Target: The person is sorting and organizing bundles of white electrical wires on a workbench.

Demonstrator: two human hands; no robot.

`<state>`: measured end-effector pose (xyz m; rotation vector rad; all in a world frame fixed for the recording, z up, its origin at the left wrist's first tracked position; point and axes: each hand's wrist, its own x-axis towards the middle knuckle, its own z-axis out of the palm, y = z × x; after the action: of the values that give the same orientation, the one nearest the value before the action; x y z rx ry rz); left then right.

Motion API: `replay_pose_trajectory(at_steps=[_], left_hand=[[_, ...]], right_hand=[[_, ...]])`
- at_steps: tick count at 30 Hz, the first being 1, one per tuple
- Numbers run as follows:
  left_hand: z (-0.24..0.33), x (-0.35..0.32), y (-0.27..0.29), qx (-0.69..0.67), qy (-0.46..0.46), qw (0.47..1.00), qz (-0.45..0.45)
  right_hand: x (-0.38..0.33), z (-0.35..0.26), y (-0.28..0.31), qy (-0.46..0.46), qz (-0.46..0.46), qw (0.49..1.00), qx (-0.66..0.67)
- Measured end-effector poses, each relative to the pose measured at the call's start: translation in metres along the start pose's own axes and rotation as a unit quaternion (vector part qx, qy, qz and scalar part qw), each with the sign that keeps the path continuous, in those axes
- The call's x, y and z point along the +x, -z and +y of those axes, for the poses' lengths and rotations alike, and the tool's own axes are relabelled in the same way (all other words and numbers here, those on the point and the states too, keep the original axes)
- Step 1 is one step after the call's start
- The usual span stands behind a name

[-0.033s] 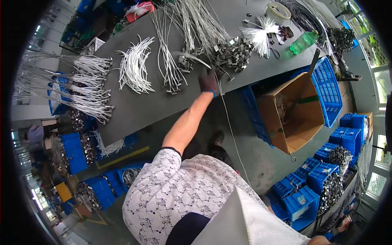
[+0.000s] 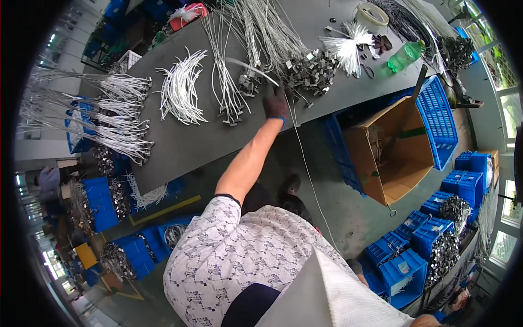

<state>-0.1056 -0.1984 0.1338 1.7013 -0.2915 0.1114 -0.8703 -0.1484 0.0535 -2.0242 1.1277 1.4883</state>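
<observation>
My left hand [image 2: 274, 103], in a dark glove, is over the near edge of the grey table [image 2: 180, 147]. Its fingers are closed at the end of a short, curved white tube [image 2: 253, 69]. Beside that hand a thin white wire [image 2: 308, 169] runs down past the table edge toward my right side. There, what looks like my right hand [image 2: 355, 266] is mostly covered by the white brim, its fingers hidden. Just beyond my left hand is a heap of small metal clips [image 2: 311, 73] with wires attached. A smaller wired bunch [image 2: 231, 111] lies left of it.
A bundle of white tubes [image 2: 182, 90] and rows of wired pieces [image 2: 122, 117] lie at left. White strips [image 2: 351, 43], a green bottle [image 2: 406, 56] and a tape roll [image 2: 372, 17] are at right. An open cardboard box [image 2: 400, 180] stands beside the table; blue crates [image 2: 403, 272] line the floor.
My left hand has shifted slightly left and toward me. The white tube's far end has swung up and left with it.
</observation>
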Motion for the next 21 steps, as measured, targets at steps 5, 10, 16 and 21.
replay_pose_trajectory(at_steps=[5, 10, 16, 21], left_hand=[[-0.029, 0.036, 0.025, -0.049, -0.008, 0.999, 0.020], [-0.009, 0.043, 0.051, -0.188, 0.058, 0.980, 0.016], [-0.014, 0.088, 0.118, 0.028, -0.045, 0.986, 0.160], [-0.053, 0.118, 0.154, 0.031, -0.024, 0.987, 0.158]], right_hand=[[0.039, -0.004, 0.051, 0.034, 0.036, 0.999, 0.006], [0.059, -0.028, 0.047, 0.065, 0.058, 0.995, 0.045], [0.059, -0.073, 0.060, 0.072, 0.048, 0.996, 0.013], [0.024, -0.132, 0.085, 0.055, 0.109, 0.992, 0.043]])
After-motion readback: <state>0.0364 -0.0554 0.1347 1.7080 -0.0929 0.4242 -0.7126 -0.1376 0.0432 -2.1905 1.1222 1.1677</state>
